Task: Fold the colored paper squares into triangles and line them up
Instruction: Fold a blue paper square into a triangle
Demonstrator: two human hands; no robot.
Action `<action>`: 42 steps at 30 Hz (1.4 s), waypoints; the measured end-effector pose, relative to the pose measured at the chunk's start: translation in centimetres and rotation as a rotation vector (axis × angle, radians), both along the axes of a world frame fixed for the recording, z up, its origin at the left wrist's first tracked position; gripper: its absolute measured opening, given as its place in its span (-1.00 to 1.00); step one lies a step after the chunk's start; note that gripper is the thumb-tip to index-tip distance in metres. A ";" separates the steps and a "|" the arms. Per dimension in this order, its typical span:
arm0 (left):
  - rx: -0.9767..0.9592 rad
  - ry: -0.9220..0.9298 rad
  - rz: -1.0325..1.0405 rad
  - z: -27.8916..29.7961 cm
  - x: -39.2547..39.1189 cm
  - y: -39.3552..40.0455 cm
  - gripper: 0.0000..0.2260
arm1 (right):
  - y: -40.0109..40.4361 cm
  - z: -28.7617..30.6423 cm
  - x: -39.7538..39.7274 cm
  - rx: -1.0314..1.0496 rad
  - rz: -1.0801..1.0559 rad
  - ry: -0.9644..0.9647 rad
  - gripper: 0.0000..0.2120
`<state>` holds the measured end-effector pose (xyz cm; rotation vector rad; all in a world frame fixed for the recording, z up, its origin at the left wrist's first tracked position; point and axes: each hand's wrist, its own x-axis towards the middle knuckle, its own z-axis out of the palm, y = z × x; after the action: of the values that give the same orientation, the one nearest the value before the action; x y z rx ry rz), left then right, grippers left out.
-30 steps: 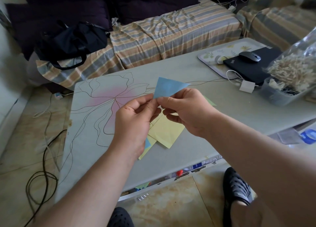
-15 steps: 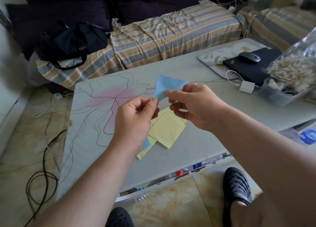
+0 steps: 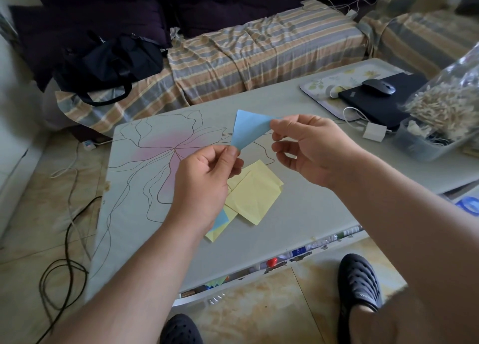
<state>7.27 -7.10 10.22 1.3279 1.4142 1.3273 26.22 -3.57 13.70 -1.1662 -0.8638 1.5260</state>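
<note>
Blue paper triangle (image 3: 247, 128) held above the table (image 3: 298, 214), left hand (image 3: 204, 185) pinching its lower tip, right hand (image 3: 311, 146) pinching its right corner, hands now further apart than before, yellow paper squares (image 3: 255, 196) lying below.

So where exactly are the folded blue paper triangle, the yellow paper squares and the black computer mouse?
Folded blue paper triangle (image 3: 247, 128): head view, middle of its blue face.
Yellow paper squares (image 3: 255, 197): head view, middle of the top sheet.
Black computer mouse (image 3: 379, 86): head view, top of its shell.
</note>
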 end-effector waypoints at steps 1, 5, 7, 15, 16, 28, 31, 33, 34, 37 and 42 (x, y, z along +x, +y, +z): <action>-0.003 -0.005 -0.009 0.0 0.0 0.0 -0.84 | -0.1 0.1 0.1 0.000 0.006 0.005 -0.81; -0.029 -0.065 -0.020 -0.1 0.2 0.2 -0.84 | -0.3 0.3 -0.2 0.001 0.002 0.001 -0.84; -0.050 -0.106 0.000 0.0 0.2 0.2 -0.85 | -0.2 0.4 -0.3 -0.007 -0.032 0.001 -0.82; -0.138 -0.302 0.093 -0.1 0.0 0.5 -0.83 | -0.5 -0.6 -0.4 -0.094 0.109 -0.086 -0.73; -0.137 -0.287 0.081 -0.1 0.1 0.4 -0.83 | -0.7 -0.8 -0.7 -0.086 0.146 -0.138 -0.77; -0.584 -0.583 -0.032 0.3 0.1 0.4 -0.81 | -0.2 -2.9 -0.1 0.832 0.052 -1.109 -0.78; -0.631 -0.607 -0.070 0.5 0.0 0.5 -0.81 | 0.0 -3.0 -0.6 0.874 0.066 -1.142 -0.91; -0.584 -0.488 -0.028 0.4 0.0 0.6 -0.86 | 0.2 -2.8 -0.5 0.865 0.083 -1.147 -0.94; -0.508 -0.350 0.014 0.1 -0.2 0.7 -0.89 | 0.3 -2.8 -0.5 0.860 0.091 -1.151 -0.94; -0.053 0.309 0.012 -1.0 -1.1 0.7 -0.90 | 0.2 -2.9 -0.5 0.838 0.100 -1.171 -0.96; 0.399 0.655 -0.035 -1.6 -1.4 0.8 -0.87 | 0.1 -3.0 -1.0 0.812 0.108 -1.114 -0.96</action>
<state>5.82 -6.28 8.59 2.1870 1.5713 1.2457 25.21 -3.43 10.69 -1.2739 -2.0459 0.3350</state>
